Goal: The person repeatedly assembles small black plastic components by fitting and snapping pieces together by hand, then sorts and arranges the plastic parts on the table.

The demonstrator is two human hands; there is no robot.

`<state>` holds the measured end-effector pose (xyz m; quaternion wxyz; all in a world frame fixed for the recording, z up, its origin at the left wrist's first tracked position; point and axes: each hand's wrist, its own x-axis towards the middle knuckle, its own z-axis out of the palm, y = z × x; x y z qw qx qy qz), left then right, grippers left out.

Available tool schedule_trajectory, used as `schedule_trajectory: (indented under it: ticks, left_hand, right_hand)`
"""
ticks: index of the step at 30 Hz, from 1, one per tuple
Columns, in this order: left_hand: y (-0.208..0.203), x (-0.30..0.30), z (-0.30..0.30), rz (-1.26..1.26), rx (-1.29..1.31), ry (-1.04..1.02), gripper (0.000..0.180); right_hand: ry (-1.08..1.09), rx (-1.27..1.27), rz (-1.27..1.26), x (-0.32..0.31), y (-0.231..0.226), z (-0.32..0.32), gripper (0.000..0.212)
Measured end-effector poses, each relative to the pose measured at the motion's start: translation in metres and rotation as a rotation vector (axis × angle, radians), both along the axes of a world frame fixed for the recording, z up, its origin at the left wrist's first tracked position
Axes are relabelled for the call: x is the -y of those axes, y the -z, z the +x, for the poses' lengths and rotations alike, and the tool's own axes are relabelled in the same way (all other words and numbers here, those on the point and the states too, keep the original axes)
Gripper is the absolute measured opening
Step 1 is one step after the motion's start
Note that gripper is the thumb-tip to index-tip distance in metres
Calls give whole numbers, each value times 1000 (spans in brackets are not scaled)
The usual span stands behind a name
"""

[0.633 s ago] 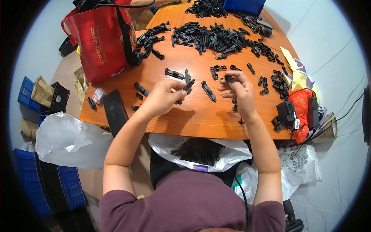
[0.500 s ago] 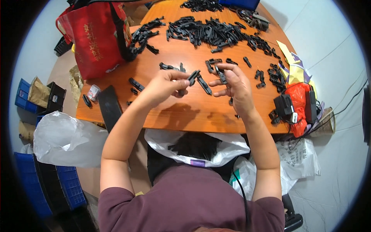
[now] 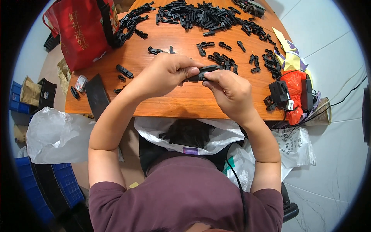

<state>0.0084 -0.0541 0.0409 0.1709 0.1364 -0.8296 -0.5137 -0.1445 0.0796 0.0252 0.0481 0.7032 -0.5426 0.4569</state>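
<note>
Black part [image 3: 202, 74] tight in left grip [image 3: 167, 74], right grip [image 3: 232, 92]; dark heap [image 3: 188, 132] in white bag [image 3: 228, 133]

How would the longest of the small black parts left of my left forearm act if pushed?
That black part is likely stiff, given its straight outline, and probably light, being smaller than your left hand. It may slide rather than roll, looking angular.

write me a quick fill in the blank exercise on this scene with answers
The small pieces pinched by the left hand and right hand are coloured ____.
The big bag at the table's left is coloured ____.
The open sack below the table's near edge is coloured ____.
The big pile lies toward the table's ____ end, not its near one.

Missing words: black; red; white; far
</note>
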Motion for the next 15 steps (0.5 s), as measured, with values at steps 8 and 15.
schedule_trajectory:
  ticks: [8,15]
  left_hand:
    - [11,-15,4,-680,-273,-121,33]
    - [21,-18,5,-628,-314,3,36]
  right_hand:
    - [173,34,-3,-2,0,9,26]
    - [136,-91,116,-17,4,6,29]
